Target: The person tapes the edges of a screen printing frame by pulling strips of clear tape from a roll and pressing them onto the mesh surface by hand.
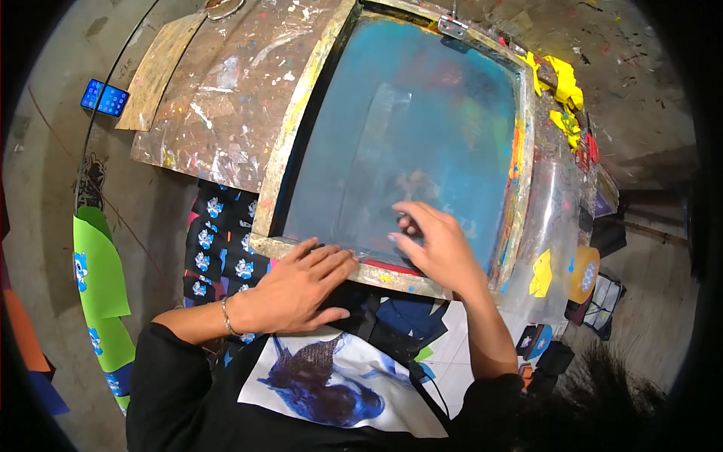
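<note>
A wooden-framed printing screen (300,113) with blue-green stained mesh (433,98) lies on a paint-spattered board. Over the near part of its mesh is my right hand (433,239), fingers curled inward, with thumb and forefinger a little apart. Something small and dark shows among those fingers; I cannot make out what it is. My left hand (312,277) rests with fingers stretched out on the frame's near edge and holds nothing. Just inside that edge, between my hands, runs a red strip (388,267). A pale mark shows on the mesh beyond my right hand.
A metal hinge clamp (453,29) grips the screen's far edge. Yellow scraps (565,87) and a tape roll (586,275) lie on the right. The spattered board (226,98) extends left, near a lit phone (105,98). Printed black fabric pieces (218,233) and green pieces (105,271) lie lower left.
</note>
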### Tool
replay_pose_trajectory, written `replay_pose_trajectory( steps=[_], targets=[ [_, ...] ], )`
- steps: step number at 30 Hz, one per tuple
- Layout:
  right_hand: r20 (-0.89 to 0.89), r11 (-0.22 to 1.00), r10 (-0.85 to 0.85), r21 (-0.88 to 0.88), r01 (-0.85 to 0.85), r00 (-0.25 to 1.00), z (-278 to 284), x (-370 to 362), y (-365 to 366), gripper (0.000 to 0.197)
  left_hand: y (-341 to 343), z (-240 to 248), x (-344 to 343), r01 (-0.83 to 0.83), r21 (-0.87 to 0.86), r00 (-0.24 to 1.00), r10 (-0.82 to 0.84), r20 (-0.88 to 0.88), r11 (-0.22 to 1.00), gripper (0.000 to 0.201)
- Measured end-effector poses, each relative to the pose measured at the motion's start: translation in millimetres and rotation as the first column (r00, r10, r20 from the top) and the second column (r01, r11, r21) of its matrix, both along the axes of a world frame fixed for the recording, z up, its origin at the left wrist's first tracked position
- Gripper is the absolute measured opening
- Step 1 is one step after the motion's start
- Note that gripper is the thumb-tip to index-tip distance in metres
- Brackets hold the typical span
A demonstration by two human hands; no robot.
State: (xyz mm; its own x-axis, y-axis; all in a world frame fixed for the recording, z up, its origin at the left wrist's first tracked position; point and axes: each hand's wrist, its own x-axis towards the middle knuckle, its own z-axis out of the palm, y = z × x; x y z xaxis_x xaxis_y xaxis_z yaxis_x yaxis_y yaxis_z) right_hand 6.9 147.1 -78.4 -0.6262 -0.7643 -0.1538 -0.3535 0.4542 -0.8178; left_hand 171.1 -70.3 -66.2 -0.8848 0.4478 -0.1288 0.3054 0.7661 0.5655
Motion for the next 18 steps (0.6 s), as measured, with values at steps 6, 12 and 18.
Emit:
replay_pose_trajectory(
  steps=[6,12,18],
  targets=[
    [-0.466,0.974,0.213,0.031,-0.225,0.859,-46.5,2.3,-43.4,0.033,0.2,-4.7,-9.6,-0.029,0.019,0.999,0.03,-0.041,0.999,0.069],
    [-0.447,0.941,0.323,0.061,-0.332,0.834,-47.7,4.4,-59.2,0.04,4.4,-4.6,-0.5,-0.089,-0.136,0.991,0.074,-0.109,0.987,0.062],
    [-0.629,0.988,0.127,0.015,-0.152,0.767,-58.2,-28.1,-80.0,0.047,9.3,-2.3,-4.9,-0.091,-0.148,0.996,0.087,-0.036,0.985,0.062]
  ],
)
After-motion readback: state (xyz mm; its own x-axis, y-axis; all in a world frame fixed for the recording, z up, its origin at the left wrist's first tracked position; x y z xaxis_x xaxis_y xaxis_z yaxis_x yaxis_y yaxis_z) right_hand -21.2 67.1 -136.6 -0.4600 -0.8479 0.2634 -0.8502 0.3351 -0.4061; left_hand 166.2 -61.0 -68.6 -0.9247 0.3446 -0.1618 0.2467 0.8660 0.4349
